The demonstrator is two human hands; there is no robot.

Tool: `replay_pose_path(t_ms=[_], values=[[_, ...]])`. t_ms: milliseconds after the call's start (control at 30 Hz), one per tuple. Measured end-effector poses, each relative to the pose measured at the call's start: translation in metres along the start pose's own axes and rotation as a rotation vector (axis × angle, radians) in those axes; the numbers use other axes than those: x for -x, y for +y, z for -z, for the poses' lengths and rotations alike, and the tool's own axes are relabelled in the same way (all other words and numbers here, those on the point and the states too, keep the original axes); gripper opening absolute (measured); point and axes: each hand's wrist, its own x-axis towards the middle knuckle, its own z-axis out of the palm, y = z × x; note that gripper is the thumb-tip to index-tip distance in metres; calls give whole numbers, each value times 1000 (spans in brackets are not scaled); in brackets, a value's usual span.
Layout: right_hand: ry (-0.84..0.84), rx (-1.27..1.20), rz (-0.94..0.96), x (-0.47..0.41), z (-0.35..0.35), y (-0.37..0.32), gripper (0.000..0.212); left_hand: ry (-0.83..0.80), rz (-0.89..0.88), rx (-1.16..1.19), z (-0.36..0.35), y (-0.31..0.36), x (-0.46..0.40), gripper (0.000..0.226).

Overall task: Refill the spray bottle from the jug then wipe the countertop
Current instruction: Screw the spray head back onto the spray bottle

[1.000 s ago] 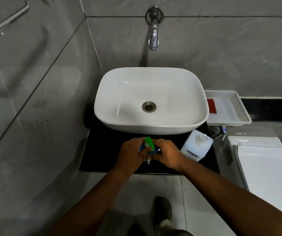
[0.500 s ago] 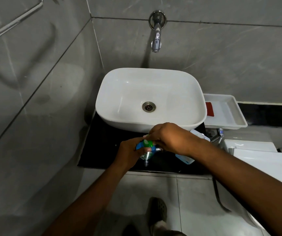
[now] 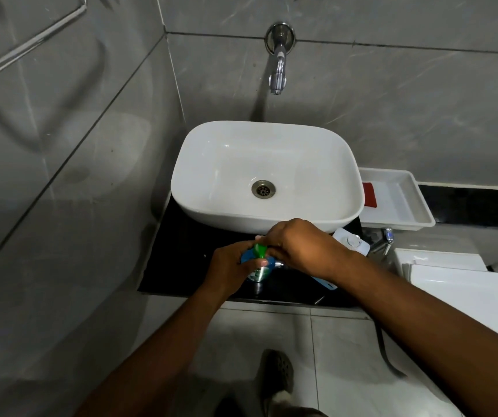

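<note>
left hand (image 3: 229,267) grips spray bottle (image 3: 256,266); right hand (image 3: 297,246) pinches its green top.

Both forearms are bare, with no sleeves, watch or rings showing on the left hand (image 3: 231,263) or the right hand (image 3: 297,246). Near the bottom edge, one foot wears a dark perforated clog-style shoe (image 3: 277,376)

Single head-worn wide-angle view, aimed forward and steeply down onto the white basin (image 3: 267,176) from directly in front. Close range; wall tap (image 3: 279,69) above basin, floor tiles (image 3: 271,341) below.
</note>
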Motion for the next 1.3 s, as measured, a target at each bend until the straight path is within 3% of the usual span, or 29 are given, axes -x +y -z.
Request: replay_pose_path(t_ms=[100,233,400,600,800,933,1033,1100,1233,1300], values=[[43,-50,-4,7,-7,1,35,-6,-15,-14,1,-2,0,33],[212,-340,-202,23,-37,4,58,36,105,-122,5,-13,9,82],[149,-572,-433,16,-82,13,83,141,171,-37,-3,-26,25,50],[240,-649,-357,-5,-107,8,49,174,201,41,3,-19,34,55],[193,-719,-204,-56,-115,-32,44,283,229,81,61,-18,59,57],[196,-713,-130,-101,-121,-67,34,439,276,53,99,-21,70,57],[179,-731,-108,-125,-129,-86,32,509,295,83,113,-25,73,46],[167,-720,-94,-136,-138,-92,31,553,287,-31,118,-31,73,34],[144,-732,-142,-141,-153,-98,35,552,312,-103,122,-33,77,34],[148,-720,-150,-143,-155,-98,35,543,333,-2,123,-33,80,42]])
